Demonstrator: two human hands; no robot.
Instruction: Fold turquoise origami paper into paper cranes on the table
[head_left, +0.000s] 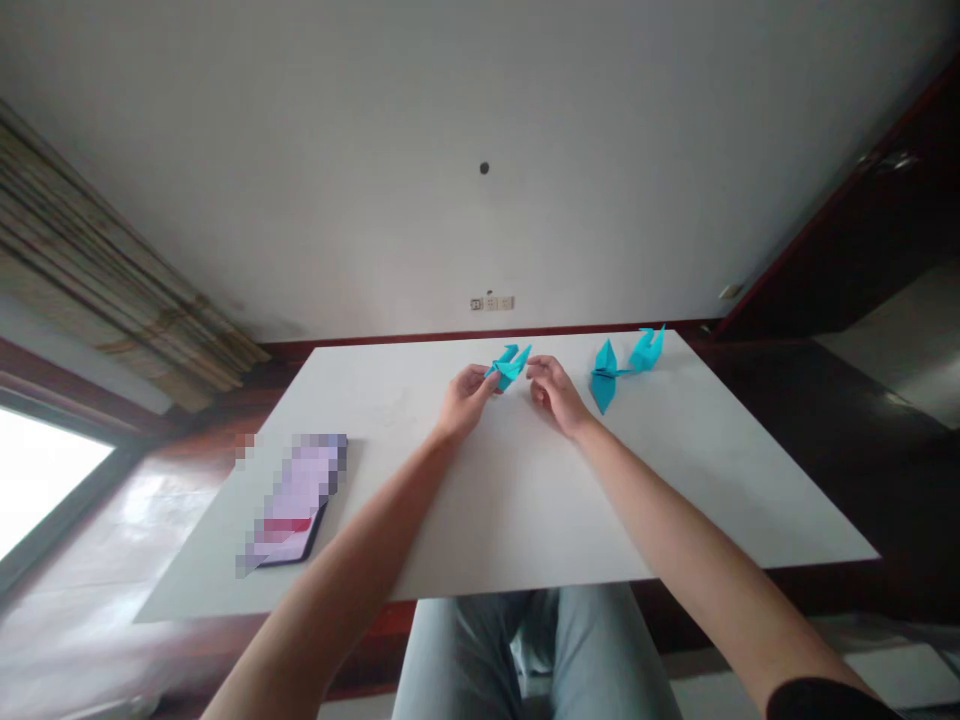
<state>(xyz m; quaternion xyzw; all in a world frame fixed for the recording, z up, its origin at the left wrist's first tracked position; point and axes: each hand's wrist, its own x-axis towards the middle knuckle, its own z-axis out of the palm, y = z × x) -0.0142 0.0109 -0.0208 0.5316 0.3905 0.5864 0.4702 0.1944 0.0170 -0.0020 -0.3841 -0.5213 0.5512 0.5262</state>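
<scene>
A small blue folded-paper crane [510,366] is held above the far middle of the white table [480,520]. My left hand [466,398] pinches its left side with thumb and fingertips. My right hand [553,392] is just to its right, fingers curled, fingertips at the crane's right tip. To the right, two more blue paper cranes lie on the table: one [604,378] with a long downward point, and another [646,349] nearer the far right corner. Neither hand touches those.
A dark tablet or phone [296,500], its screen blurred, lies on the table's left side. A wall with a socket [492,303] stands behind the table. A window and blinds are at left, dark wooden furniture at right. My knees show under the near edge.
</scene>
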